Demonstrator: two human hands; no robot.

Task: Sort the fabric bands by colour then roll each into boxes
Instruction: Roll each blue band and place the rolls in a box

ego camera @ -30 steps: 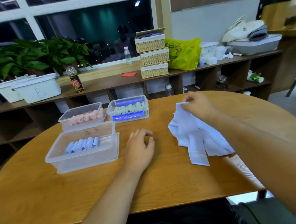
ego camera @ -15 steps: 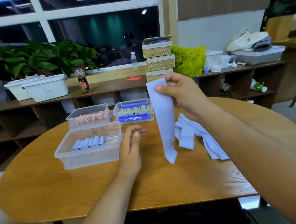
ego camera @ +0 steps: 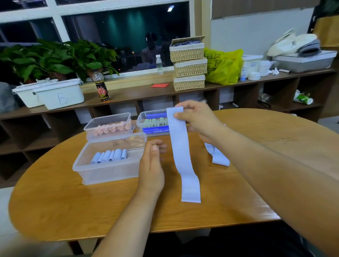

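Note:
My right hand [ego camera: 197, 120] pinches the top end of a light blue fabric band [ego camera: 183, 157], which hangs down until its lower end curls onto the table. My left hand [ego camera: 152, 164] hovers just left of the band with relaxed, slightly curled fingers and holds nothing. A pile of more light blue bands [ego camera: 218, 156] lies on the table behind my right forearm, mostly hidden. The near clear box [ego camera: 108, 171] holds several rolled blue bands. Behind it, one box [ego camera: 108, 123] holds pink rolls and another box [ego camera: 147, 117] holds green rolls.
The round wooden table [ego camera: 70, 208] carries all three boxes at its left middle. Behind it runs a low shelf [ego camera: 143, 90] with white bins, a dark bottle [ego camera: 102, 87], stacked wicker baskets [ego camera: 188, 63], a yellow bag and potted plants.
My right hand has lifted one blue band off the pile and brought it toward the table's middle, where it now hangs full length. My left hand rose off the table and turned on edge.

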